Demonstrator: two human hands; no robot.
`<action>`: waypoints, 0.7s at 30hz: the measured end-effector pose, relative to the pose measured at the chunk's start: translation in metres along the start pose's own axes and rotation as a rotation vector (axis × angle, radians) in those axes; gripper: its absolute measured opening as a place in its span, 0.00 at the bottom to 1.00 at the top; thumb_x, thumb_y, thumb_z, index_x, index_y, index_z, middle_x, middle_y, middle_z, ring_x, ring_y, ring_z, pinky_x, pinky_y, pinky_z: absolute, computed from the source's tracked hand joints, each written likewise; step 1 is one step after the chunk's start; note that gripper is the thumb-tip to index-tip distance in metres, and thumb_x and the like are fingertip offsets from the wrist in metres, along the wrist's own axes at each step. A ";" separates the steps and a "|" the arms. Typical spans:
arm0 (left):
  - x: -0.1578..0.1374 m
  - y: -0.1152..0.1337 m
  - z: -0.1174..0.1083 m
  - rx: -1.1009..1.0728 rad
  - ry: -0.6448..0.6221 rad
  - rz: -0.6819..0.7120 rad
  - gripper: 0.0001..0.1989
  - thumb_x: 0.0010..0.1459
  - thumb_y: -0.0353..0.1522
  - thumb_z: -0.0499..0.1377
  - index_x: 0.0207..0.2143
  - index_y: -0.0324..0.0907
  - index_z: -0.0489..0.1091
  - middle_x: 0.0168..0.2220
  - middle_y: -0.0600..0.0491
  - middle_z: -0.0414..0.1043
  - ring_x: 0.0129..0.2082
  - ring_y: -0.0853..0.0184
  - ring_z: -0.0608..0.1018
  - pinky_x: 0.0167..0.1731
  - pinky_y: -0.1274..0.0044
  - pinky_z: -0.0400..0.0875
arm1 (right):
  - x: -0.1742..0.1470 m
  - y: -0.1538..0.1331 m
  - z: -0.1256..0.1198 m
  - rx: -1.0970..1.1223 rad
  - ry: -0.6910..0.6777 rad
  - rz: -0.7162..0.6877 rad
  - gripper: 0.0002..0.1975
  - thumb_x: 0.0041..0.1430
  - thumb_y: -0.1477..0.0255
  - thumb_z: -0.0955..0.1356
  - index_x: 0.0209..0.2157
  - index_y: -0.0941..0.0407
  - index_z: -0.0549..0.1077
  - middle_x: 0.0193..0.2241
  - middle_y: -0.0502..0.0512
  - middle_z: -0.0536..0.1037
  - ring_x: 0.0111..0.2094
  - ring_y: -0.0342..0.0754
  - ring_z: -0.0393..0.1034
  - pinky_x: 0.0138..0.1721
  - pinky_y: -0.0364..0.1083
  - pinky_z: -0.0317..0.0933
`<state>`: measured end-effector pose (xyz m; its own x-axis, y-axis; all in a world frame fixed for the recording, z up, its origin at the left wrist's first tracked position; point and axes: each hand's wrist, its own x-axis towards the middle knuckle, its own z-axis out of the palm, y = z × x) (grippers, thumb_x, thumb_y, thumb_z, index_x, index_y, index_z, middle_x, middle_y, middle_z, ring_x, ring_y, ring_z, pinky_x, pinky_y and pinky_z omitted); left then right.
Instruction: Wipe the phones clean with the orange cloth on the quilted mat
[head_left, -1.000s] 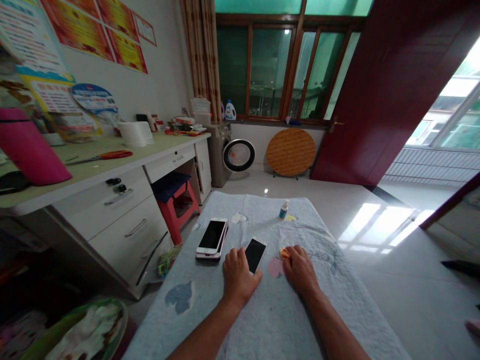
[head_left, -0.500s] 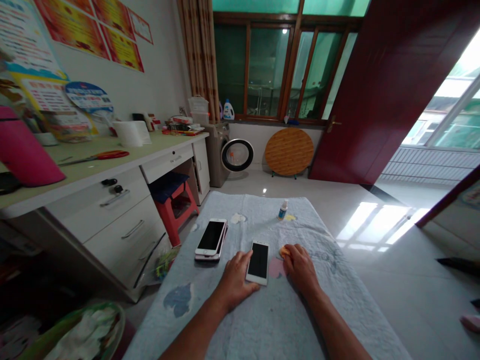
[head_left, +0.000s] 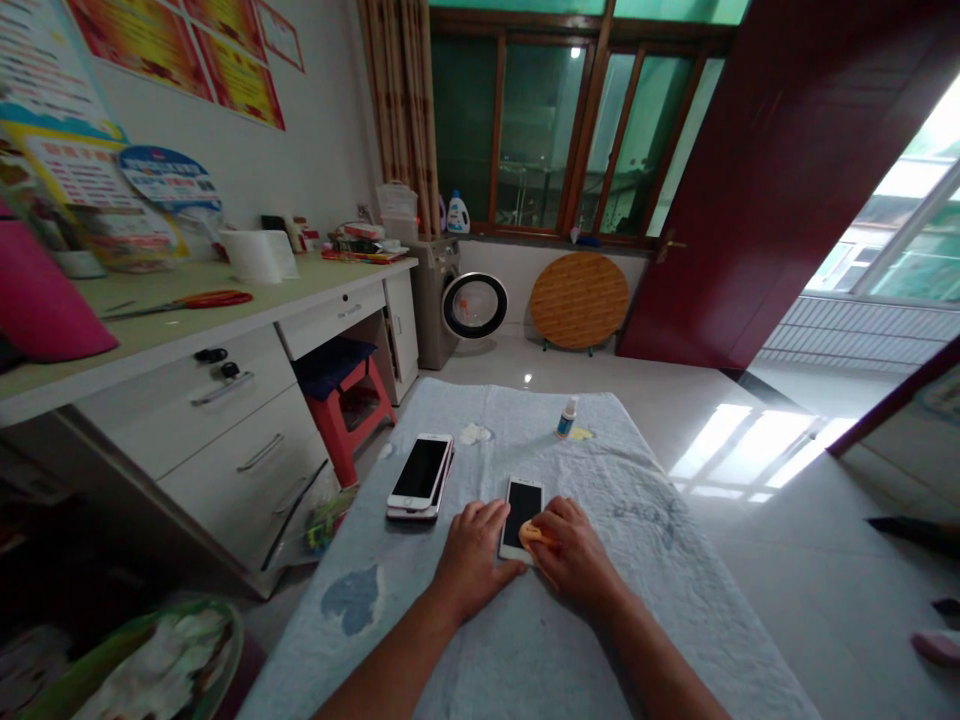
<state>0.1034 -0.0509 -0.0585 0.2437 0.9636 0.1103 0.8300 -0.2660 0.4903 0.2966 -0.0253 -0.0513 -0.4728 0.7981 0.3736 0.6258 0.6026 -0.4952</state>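
A white smartphone (head_left: 523, 498) with a dark screen lies face up on the cloth-covered table. My left hand (head_left: 472, 558) grips it along its left edge, thumb by the lower end. In my right hand (head_left: 576, 552) is a bunched orange cloth (head_left: 532, 535), pressed on the lower right part of the screen. Left of my hands, another white smartphone (head_left: 421, 470) rests on top of a stack of phones. Farther back on the table stands a small spray bottle (head_left: 566, 418) with a blue label.
A pale blue patterned cloth (head_left: 495, 660) covers the table. To the left is a desk (head_left: 315, 300) with scissors (head_left: 187, 302) and a paper roll (head_left: 255, 257); a red stool (head_left: 345, 410) sits under it. A bin (head_left: 232, 650) is at the lower left.
My right hand has moved left with the orange cloth, from the table beside the phone onto its screen. The phone has shifted slightly, with my left hand still at its edge.
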 end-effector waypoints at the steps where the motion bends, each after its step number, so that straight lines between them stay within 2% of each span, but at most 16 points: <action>1: 0.000 0.001 -0.001 0.000 -0.004 -0.003 0.37 0.51 0.48 0.62 0.60 0.43 0.60 0.61 0.47 0.63 0.58 0.53 0.63 0.56 0.65 0.58 | 0.000 0.001 0.000 -0.009 0.014 0.001 0.05 0.55 0.76 0.68 0.34 0.54 0.74 0.36 0.55 0.70 0.39 0.49 0.63 0.42 0.48 0.58; 4: 0.000 0.002 -0.002 -0.001 -0.014 -0.006 0.36 0.51 0.46 0.62 0.60 0.43 0.61 0.61 0.48 0.63 0.58 0.54 0.63 0.55 0.66 0.58 | 0.001 0.004 0.002 -0.028 0.039 0.009 0.06 0.55 0.76 0.68 0.35 0.53 0.75 0.39 0.56 0.70 0.40 0.49 0.63 0.43 0.48 0.58; 9: 0.001 0.003 -0.003 -0.003 -0.014 0.000 0.36 0.50 0.45 0.63 0.60 0.42 0.61 0.61 0.48 0.63 0.58 0.54 0.63 0.56 0.66 0.57 | 0.004 0.011 0.008 -0.035 0.039 0.032 0.05 0.60 0.72 0.65 0.36 0.54 0.74 0.32 0.53 0.71 0.35 0.47 0.65 0.39 0.46 0.58; 13: 0.000 0.003 -0.004 -0.010 -0.019 -0.001 0.36 0.51 0.44 0.63 0.60 0.41 0.60 0.61 0.47 0.62 0.59 0.54 0.62 0.57 0.66 0.57 | 0.005 0.013 0.006 0.006 0.145 0.119 0.07 0.61 0.71 0.65 0.41 0.54 0.72 0.35 0.54 0.73 0.36 0.47 0.67 0.39 0.45 0.59; 15: 0.000 0.003 -0.004 -0.009 -0.022 -0.004 0.37 0.51 0.43 0.63 0.61 0.42 0.59 0.62 0.47 0.61 0.60 0.54 0.61 0.57 0.65 0.56 | 0.006 0.012 0.005 0.031 0.168 0.142 0.06 0.62 0.70 0.64 0.39 0.54 0.71 0.34 0.53 0.72 0.35 0.46 0.67 0.37 0.44 0.59; 18: -0.001 0.004 -0.005 -0.004 -0.036 0.005 0.36 0.52 0.44 0.63 0.62 0.46 0.58 0.64 0.49 0.58 0.60 0.54 0.60 0.58 0.64 0.55 | 0.006 0.011 0.003 0.028 0.116 0.102 0.11 0.64 0.69 0.61 0.32 0.55 0.72 0.29 0.53 0.69 0.32 0.45 0.64 0.35 0.43 0.58; 21: -0.001 0.005 -0.005 0.010 -0.046 0.011 0.33 0.53 0.44 0.62 0.60 0.48 0.60 0.64 0.51 0.57 0.60 0.54 0.61 0.58 0.64 0.55 | 0.006 0.009 0.002 0.024 0.067 0.070 0.11 0.65 0.69 0.61 0.33 0.54 0.74 0.29 0.53 0.68 0.33 0.45 0.64 0.36 0.44 0.58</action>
<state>0.1048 -0.0529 -0.0523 0.2757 0.9583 0.0754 0.8322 -0.2772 0.4803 0.2984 -0.0151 -0.0553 -0.3854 0.8371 0.3883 0.6408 0.5455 -0.5402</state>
